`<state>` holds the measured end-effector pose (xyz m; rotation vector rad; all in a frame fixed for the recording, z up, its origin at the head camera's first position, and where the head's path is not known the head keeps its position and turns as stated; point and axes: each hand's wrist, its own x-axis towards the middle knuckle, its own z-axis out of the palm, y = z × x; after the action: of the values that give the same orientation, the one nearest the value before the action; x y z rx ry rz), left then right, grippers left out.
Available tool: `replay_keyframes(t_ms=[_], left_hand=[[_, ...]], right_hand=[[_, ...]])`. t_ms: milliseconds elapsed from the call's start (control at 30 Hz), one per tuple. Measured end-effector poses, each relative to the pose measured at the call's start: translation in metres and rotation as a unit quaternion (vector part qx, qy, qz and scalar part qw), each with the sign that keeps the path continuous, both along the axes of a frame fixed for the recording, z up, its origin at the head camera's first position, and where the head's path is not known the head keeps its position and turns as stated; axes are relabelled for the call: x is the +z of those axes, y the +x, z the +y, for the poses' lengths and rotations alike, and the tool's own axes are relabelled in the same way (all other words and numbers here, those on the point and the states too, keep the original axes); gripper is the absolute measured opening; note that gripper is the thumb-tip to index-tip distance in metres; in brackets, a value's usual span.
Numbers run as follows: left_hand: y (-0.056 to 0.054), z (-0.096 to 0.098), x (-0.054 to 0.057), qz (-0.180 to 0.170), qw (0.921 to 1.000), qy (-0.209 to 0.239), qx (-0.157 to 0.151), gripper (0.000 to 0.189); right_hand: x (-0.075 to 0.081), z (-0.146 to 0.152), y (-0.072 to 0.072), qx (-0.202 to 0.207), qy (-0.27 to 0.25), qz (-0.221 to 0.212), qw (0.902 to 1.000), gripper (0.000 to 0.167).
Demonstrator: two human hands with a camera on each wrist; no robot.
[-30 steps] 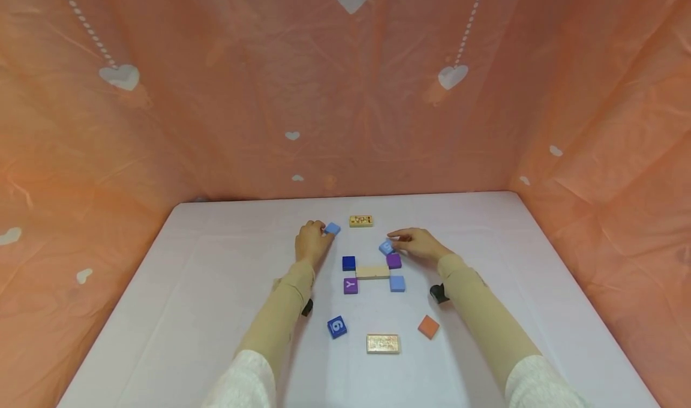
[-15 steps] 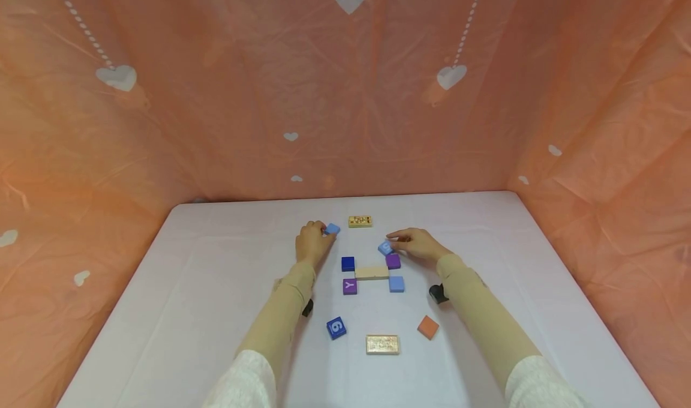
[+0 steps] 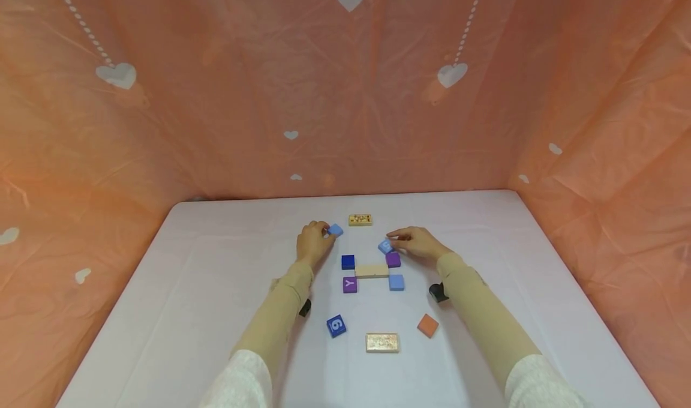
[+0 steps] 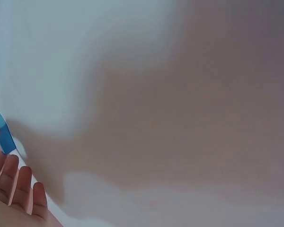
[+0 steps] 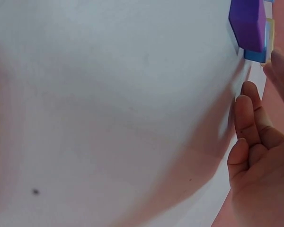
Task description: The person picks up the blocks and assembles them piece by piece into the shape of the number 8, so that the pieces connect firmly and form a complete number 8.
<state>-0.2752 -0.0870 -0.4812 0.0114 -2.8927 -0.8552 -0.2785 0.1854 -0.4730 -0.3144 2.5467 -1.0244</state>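
Note:
Toward the back of the table, my left hand (image 3: pixel 312 242) pinches a light blue square tile (image 3: pixel 335 230) at its left edge. The same tile (image 4: pixel 4 137) shows beside the thumb and fingers in the left wrist view. My right hand (image 3: pixel 420 243) pinches a second light blue tile (image 3: pixel 385 246) with a white mark, at its right side. That tile stands tilted just behind a purple block (image 3: pixel 393 260), which in the right wrist view partly hides it. Ahead of both hands lies a gold bar-shaped block (image 3: pixel 360 220) with dark markings.
A beige strip (image 3: pixel 372 271) lies among a dark blue block (image 3: pixel 348 262), a purple Y block (image 3: pixel 349 285) and a light blue block (image 3: pixel 396 282). Nearer sit a blue numbered block (image 3: pixel 336 326), a gold bar (image 3: pixel 382 342) and an orange tile (image 3: pixel 428 326).
My left hand and its light blue tile have shifted slightly right and a touch nearer. The right hand and its tile stay in nearly the same place.

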Motion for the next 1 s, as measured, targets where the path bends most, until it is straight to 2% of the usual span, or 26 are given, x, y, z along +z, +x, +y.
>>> replay_keyframes(t_ms=[367, 633, 1000], left_hand=[[0.0013, -0.0061, -0.0005, -0.007, 0.9963, 0.003, -0.085, 0.029], [0.0047, -0.006, 0.0013, -0.025, 0.9923, -0.008, -0.121, 0.031], [0.0086, -0.005, 0.0015, -0.031, 0.9874, -0.031, -0.152, 0.03]], right_hand=[[0.0, -0.0005, 0.0001, 0.004, 0.001, 0.001, 1.0, 0.038], [0.0018, -0.0013, 0.0009, 0.006, 0.004, 0.001, 1.0, 0.039], [0.0019, -0.0014, 0.002, -0.003, 0.0, -0.011, 0.9999, 0.038]])
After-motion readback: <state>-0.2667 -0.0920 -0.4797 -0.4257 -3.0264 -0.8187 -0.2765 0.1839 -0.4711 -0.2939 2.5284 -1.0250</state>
